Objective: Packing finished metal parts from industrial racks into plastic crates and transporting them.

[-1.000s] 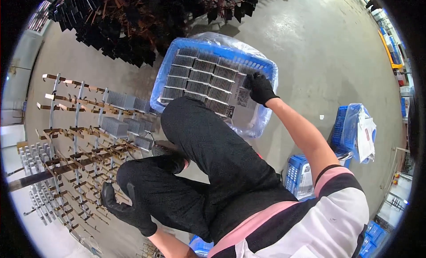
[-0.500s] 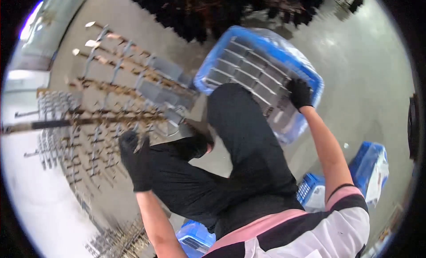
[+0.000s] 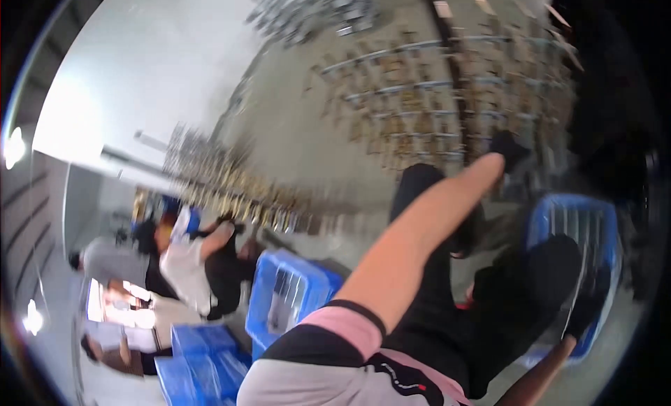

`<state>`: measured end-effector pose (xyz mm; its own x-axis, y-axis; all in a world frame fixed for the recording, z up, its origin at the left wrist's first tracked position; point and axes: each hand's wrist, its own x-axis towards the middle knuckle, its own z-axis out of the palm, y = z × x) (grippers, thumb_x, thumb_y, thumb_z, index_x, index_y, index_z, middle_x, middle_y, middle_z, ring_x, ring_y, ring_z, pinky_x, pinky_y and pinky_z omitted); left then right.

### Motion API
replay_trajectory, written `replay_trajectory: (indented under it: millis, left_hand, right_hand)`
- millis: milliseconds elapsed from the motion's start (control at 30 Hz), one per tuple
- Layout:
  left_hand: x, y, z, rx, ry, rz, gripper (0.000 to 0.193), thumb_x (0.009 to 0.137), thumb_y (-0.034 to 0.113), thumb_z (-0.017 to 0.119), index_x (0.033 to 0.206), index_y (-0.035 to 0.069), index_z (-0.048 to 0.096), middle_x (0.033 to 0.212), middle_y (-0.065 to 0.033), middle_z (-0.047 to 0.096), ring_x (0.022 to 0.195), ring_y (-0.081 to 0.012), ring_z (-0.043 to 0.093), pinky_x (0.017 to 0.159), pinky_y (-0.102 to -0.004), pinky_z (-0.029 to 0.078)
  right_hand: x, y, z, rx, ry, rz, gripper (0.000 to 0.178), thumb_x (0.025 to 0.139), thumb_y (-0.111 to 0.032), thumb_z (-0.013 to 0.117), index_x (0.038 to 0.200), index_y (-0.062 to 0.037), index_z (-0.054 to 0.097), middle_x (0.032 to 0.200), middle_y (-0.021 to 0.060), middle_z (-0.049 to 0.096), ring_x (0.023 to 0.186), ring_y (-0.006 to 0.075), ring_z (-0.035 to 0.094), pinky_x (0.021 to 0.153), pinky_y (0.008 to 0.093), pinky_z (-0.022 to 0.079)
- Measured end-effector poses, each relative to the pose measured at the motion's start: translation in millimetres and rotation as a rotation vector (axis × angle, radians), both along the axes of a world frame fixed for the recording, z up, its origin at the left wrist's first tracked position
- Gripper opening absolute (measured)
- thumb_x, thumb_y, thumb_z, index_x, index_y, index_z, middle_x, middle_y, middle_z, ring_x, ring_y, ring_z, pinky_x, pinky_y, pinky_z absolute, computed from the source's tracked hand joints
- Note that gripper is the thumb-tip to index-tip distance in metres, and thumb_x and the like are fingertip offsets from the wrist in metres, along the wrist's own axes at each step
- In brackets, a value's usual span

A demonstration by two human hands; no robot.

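Smooth grey floor (image 3: 283,109), pale wall (image 3: 168,77), spiky metal rack (image 3: 419,112), blue crate (image 3: 576,201); left hand (image 3: 511,151), right hand (image 3: 588,305), can't tell their grip!

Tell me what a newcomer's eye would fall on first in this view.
Most likely the bare left forearm, slanting up through the middle to the black-gloved left hand, near the blurred rack of brassy hooks at the top. Next, perhaps, the blue crate at the right, with the dark-gloved right hand at it. At the left, a co-worker in a pale top also stands out.
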<state>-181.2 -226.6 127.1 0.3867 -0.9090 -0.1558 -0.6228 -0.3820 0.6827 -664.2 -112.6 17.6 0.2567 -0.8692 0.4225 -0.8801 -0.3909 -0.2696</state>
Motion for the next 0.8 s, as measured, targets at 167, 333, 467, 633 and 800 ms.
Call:
replay_trajectory:
  millis: [167, 333, 467, 633, 800]
  left_hand:
    - [-58, 22, 23, -0.041, -0.014, 0.107, 0.082, 0.057, 0.044, 0.081, 0.122, 0.002, 0.053, 0.128, -0.02, 0.052, 0.118, -0.0339, 0.052, 0.098, -0.0414, 0.044]
    - [-73, 34, 21, -0.059, 0.122, 0.234, 0.087, 0.063, 0.042, 0.08, 0.127, -0.004, 0.044, 0.133, -0.026, 0.045, 0.13, -0.0356, 0.039, 0.103, -0.0417, 0.039]
    - [-97, 2, 17, -0.049, 0.232, 0.112, 0.114, 0.059, 0.043, 0.08, 0.144, -0.001, 0.018, 0.141, -0.0275, 0.035, 0.13, -0.0389, 0.039, 0.105, -0.0415, 0.037]
    - [-45, 14, -21, -0.162, 0.371, 0.406, 0.112, 0.062, 0.044, 0.078, 0.143, -0.003, 0.017, 0.14, -0.0301, 0.035, 0.129, -0.0406, 0.038, 0.105, -0.0425, 0.037]
    - [-116, 63, 7, -0.081, 0.265, 0.262, 0.099, 0.067, 0.044, 0.075, 0.139, -0.003, 0.025, 0.137, -0.026, 0.039, 0.125, -0.0383, 0.043, 0.103, -0.0423, 0.038]
  right_hand:
    - [-28, -59, -44, 0.369, -0.681, 0.24, 0.047, 0.099, -0.021, 0.036, 0.143, -0.0041, 0.034, 0.144, 0.0084, 0.042, 0.134, 0.023, 0.037, 0.113, 0.0317, 0.025]
    - [-93, -56, -94, 0.295, -0.549, 0.2, 0.05, 0.1, -0.028, 0.032, 0.142, -0.0012, 0.035, 0.142, 0.0095, 0.042, 0.133, 0.0241, 0.038, 0.113, 0.0318, 0.024]
    - [-194, -69, -101, 0.203, -0.43, 0.113, 0.053, 0.1, -0.032, 0.03, 0.141, 0.0006, 0.036, 0.142, 0.0102, 0.043, 0.132, 0.0248, 0.038, 0.113, 0.0319, 0.023]
    - [-23, -37, 40, 0.027, -0.237, 0.12, 0.056, 0.1, -0.037, 0.023, 0.144, -0.0021, 0.031, 0.143, 0.009, 0.041, 0.136, 0.0194, 0.033, 0.113, 0.026, 0.023]
    - [-45, -33, 57, -0.422, 0.274, 0.196, 0.061, 0.099, -0.041, 0.024, 0.147, -0.0039, 0.024, 0.149, 0.0072, 0.032, 0.138, 0.0164, 0.027, 0.113, 0.0235, 0.019]
